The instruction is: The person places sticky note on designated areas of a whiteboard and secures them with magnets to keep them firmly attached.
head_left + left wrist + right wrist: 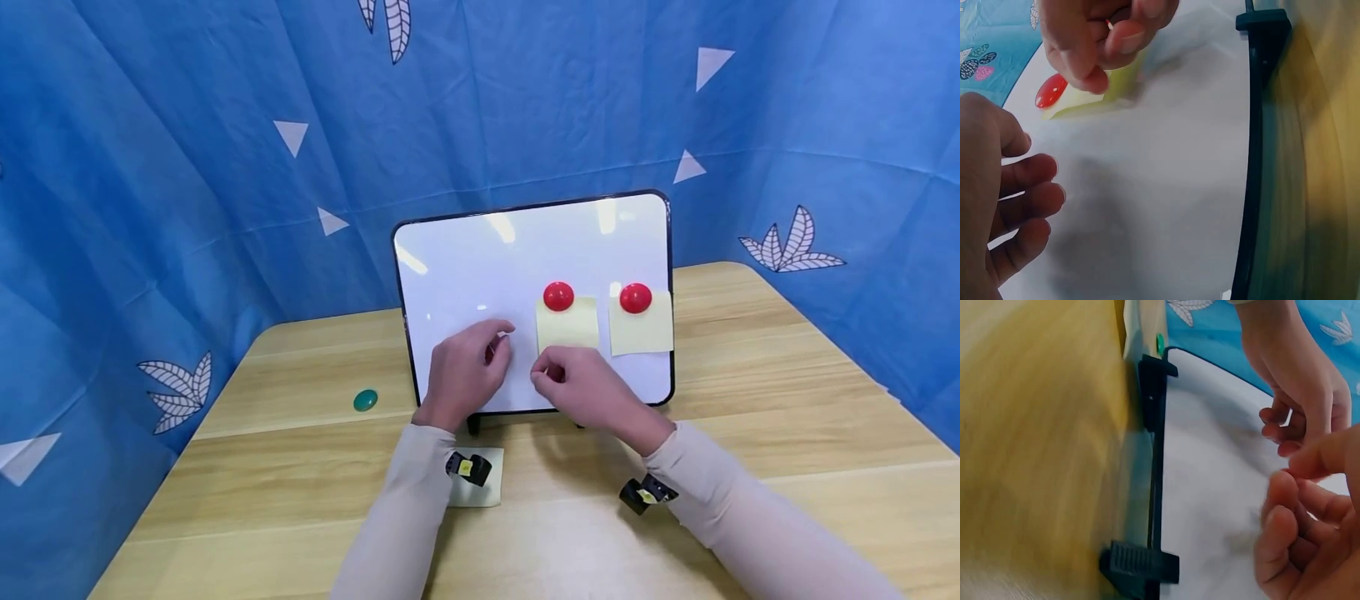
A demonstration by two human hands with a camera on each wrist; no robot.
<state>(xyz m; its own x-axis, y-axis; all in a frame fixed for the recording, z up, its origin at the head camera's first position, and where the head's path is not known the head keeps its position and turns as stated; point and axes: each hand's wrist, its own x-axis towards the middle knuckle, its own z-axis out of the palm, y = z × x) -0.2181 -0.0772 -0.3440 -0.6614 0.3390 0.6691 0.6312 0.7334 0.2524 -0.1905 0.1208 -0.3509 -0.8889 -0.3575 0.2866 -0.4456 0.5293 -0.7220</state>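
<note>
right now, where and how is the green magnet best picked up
Probably best pinched at opposite sides of its round rim, from above: the green magnet lies dome up on the tabletop left of the whiteboard, rim unobstructed, and its smooth, low dome offers little hold on top. The left hand is nearer.

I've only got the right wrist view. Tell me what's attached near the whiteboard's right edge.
Observer: A yellow note, with a red magnet over its top edge.
Operator: Now report what's just left of that.
Observer: A second yellow note, topped by a second red magnet.
Operator: Continue leftward.
Observer: In the head view, the left hand is left of both notes, in front of the whiteboard.
</note>
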